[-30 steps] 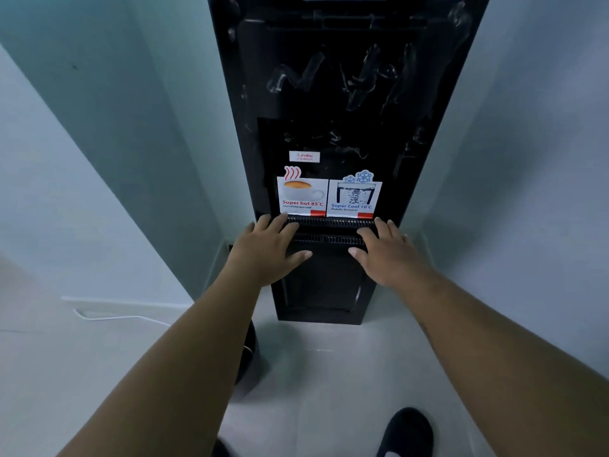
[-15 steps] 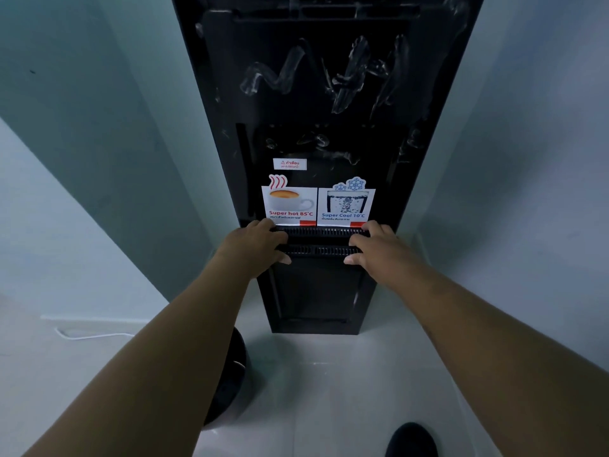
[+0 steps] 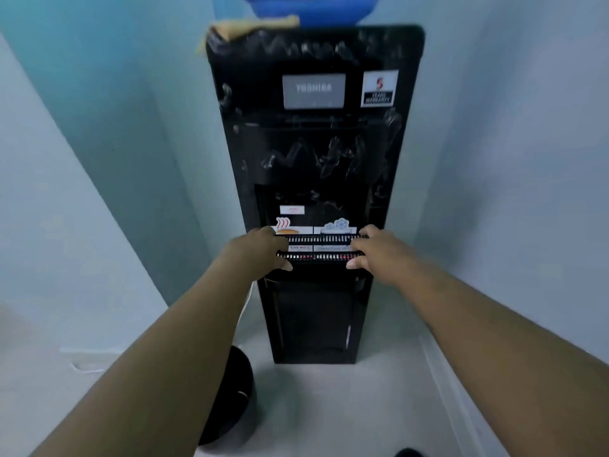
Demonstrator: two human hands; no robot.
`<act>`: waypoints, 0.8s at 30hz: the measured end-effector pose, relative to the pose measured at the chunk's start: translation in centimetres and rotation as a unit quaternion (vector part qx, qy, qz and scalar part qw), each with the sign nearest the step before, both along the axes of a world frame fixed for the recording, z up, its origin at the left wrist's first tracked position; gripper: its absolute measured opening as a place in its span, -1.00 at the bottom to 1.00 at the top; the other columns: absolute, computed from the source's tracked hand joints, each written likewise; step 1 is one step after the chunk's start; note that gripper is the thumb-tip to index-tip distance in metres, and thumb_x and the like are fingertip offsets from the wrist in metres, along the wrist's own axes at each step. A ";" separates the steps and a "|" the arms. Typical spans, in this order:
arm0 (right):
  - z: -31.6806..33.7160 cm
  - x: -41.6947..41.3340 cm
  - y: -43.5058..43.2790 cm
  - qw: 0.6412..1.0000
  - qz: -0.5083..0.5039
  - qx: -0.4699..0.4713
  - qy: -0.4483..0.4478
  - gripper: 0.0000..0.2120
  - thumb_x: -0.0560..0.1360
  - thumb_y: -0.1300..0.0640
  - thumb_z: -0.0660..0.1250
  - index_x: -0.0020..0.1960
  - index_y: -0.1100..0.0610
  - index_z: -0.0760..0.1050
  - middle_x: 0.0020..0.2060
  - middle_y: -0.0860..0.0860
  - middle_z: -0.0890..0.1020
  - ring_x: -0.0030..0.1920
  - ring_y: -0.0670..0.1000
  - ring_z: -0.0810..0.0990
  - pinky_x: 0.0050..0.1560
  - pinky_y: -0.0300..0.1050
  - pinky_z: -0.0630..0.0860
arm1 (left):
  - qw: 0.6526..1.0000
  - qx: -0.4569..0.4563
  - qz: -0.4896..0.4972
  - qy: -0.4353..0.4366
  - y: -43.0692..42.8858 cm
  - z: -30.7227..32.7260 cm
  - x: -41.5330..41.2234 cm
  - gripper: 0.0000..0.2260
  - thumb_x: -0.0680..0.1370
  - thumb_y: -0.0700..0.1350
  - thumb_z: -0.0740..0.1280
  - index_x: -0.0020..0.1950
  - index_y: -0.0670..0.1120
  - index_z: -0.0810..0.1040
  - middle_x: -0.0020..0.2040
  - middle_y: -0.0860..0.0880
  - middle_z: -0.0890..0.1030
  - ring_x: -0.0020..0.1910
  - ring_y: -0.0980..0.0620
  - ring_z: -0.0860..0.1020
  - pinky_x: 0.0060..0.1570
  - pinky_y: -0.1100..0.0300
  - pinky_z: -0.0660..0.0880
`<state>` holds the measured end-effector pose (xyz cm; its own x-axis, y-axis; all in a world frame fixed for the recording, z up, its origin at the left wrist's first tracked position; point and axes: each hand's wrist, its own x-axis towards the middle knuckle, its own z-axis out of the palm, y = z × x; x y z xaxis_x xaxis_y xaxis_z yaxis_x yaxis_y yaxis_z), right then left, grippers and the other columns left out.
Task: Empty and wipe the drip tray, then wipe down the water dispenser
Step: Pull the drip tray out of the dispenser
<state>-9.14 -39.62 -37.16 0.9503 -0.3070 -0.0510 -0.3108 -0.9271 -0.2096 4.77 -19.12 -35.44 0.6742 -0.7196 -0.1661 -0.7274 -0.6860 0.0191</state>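
**Drip tray gripped at both ends**

A pale floor [image 3: 329,407] between light blue walls [image 3: 82,192] is seen from above. Nearest the camera, at the floor's bottom edge, the tip of a dark shoe [image 3: 408,452] is visible, and a round black object [image 3: 230,394] stands on the floor beside the left forearm. Further in, a slotted black drip tray [image 3: 321,249] is held at the front of the water dispenser [image 3: 316,153]: the left hand [image 3: 260,252] is closed over its left end and the right hand [image 3: 379,253] over its right end, thumbs below and fingers curled over the top. Whether the tray is seated in its recess or lifted clear cannot be told. Behind the tray, hot and cold stickers [image 3: 313,227] are partly hidden. Higher up, a grey Toshiba panel [image 3: 313,90] and a warranty sticker [image 3: 379,89] are fixed. On the dispenser's top left corner a yellowish cloth [image 3: 250,26] is laid, beside the blue bottle [image 3: 313,8].
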 end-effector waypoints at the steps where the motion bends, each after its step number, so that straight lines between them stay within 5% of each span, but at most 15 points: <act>1: 1.7 -0.8 0.3 1.000 0.001 -0.004 -0.001 -0.65 0.55 -0.06 0.33 0.28 0.04 0.49 0.37 0.04 0.33 0.30 0.10 0.34 0.26 0.03 0.39 | 1.000 -0.006 -0.002 -0.005 0.3 1.5 -0.9 -0.57 0.55 0.19 0.34 0.39 0.10 0.46 0.39 -0.04 0.39 0.37 -0.10 0.38 0.28 -0.13 0.42; 9: 13.1 -6.3 0.6 0.997 0.008 -0.037 -0.060 -0.64 0.55 -0.05 0.33 0.30 0.06 0.48 0.43 0.06 0.33 0.37 0.13 0.33 0.31 0.01 0.35 | 0.996 -0.052 -0.035 -0.060 1.9 12.6 -5.9 -0.56 0.58 0.21 0.29 0.41 0.08 0.44 0.43 -0.03 0.38 0.34 -0.10 0.44 0.29 -0.10 0.44; 16: 25.4 -7.7 -0.9 0.988 0.014 -0.094 -0.125 -0.71 0.56 -0.01 0.33 0.23 0.08 0.53 0.19 0.07 0.53 0.20 0.10 0.47 0.17 -0.10 0.37 | 0.984 -0.118 -0.048 -0.120 1.0 24.2 -6.9 -0.57 0.57 0.22 0.29 0.39 0.09 0.46 0.33 -0.05 0.47 0.28 -0.09 0.46 0.28 -0.08 0.42; 21: 29.7 -5.6 -3.2 0.985 -0.015 -0.098 -0.139 -0.69 0.58 -0.02 0.30 0.26 0.07 0.52 0.17 0.12 0.52 0.19 0.13 0.47 0.24 0.00 0.39 | 0.975 -0.163 -0.044 -0.145 -1.8 28.5 -5.5 -0.62 0.57 0.18 0.32 0.33 0.06 0.51 0.40 -0.02 0.47 0.34 -0.09 0.42 0.30 0.02 0.37; 24: 30.7 -2.9 -4.9 0.984 -0.023 -0.078 -0.162 -0.67 0.59 -0.01 0.29 0.31 0.08 0.51 0.18 0.13 0.49 0.19 0.13 0.47 0.20 -0.04 0.38 | 0.970 -0.207 -0.029 -0.122 -3.9 30.0 -3.5 -0.67 0.57 0.11 0.36 0.28 -0.01 0.54 0.31 -0.06 0.50 0.24 -0.07 0.45 0.15 0.14 0.35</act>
